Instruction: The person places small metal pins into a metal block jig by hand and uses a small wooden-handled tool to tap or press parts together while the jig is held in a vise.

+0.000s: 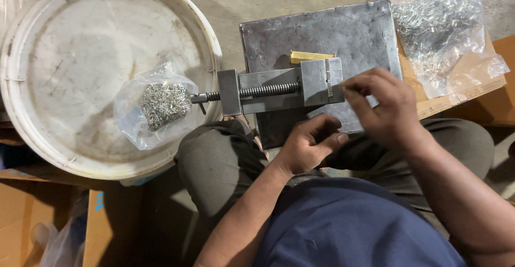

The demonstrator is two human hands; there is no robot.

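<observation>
White plastic, the big bucket lid carries a bag of small metal pieces. Our small steel vise sits on a metal block. Our left hand rests half-curled, holding nothing; our right hand pinches a tiny piece at the vise. A slip could drop it.

The bare left hand rests loosely curled over the lap; the bare right hand reaches forward, fingertips pinched together.
</observation>
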